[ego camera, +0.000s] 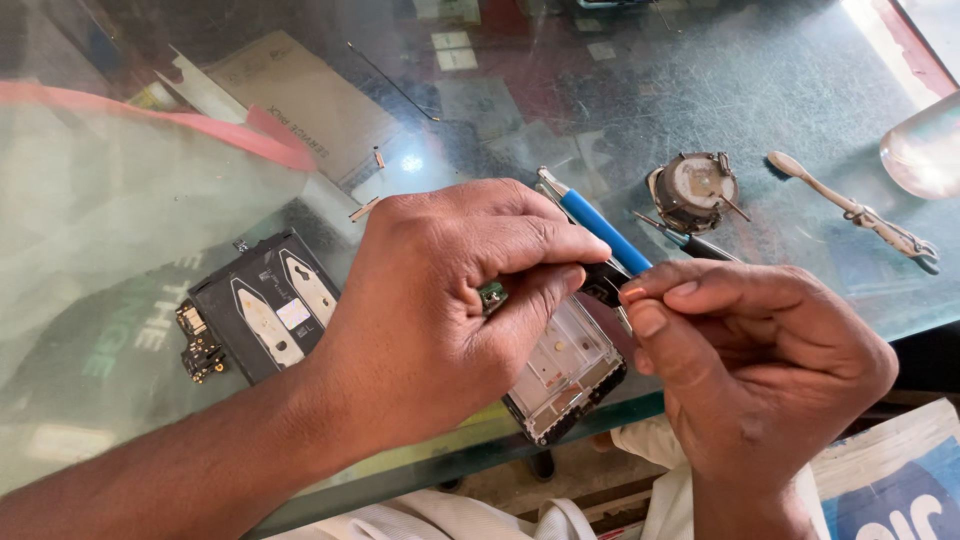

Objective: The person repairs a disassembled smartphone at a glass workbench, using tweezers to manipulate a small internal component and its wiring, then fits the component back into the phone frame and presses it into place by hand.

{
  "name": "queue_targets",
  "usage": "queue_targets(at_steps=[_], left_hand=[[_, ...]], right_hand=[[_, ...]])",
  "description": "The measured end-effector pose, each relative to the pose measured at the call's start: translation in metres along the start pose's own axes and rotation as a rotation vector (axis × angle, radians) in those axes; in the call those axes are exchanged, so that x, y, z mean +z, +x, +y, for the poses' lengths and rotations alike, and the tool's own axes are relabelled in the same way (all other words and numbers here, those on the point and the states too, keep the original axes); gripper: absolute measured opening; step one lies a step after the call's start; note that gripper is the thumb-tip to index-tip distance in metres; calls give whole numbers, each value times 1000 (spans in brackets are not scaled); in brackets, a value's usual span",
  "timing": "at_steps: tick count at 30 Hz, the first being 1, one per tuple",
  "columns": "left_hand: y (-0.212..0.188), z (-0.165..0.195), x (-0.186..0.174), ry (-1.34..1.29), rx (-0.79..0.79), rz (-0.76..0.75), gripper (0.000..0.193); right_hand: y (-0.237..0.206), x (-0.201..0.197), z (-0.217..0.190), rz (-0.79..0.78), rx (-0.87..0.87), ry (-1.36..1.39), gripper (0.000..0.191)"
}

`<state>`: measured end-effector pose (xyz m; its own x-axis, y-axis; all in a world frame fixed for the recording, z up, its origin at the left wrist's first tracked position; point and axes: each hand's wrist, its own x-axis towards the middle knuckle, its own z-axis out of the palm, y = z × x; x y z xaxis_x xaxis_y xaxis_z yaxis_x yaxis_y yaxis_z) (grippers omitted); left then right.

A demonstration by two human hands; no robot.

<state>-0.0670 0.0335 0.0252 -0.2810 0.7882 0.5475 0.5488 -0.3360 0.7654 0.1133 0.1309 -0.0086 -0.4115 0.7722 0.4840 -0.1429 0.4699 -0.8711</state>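
Observation:
My left hand [445, 310] is curled over an opened phone frame [570, 375] at the glass counter's near edge and pinches a small green circuit part [491, 296] between thumb and forefinger. My right hand [755, 365] pinches a thin metal tool [622, 312] just above the frame; its tip is hidden between the fingers. A blue-handled tool [600, 228] lies behind both hands, its lower end covered by them.
A black phone back part with a battery and board [255, 315] lies left. A round solder wire spool [693, 190], a dark screwdriver [690, 241], a worn brush [860, 213] and small screws rest on the glass counter [560, 110]. Brown packet [300, 95] at the back.

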Motion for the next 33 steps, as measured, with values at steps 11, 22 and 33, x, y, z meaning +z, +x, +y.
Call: queue_targets(at_steps=[11,22,33], left_hand=[[-2,4,-1,70,135,-55,16],[-2,9,-2,43,89,-72,14],[-1,9,-2,50,90,-15,14]], right_hand=[[1,1,-4,-30,-15,-142,16],[4,6,-10,-25,8,-218,14],[5,6,-13,-46,13,-255,14]])
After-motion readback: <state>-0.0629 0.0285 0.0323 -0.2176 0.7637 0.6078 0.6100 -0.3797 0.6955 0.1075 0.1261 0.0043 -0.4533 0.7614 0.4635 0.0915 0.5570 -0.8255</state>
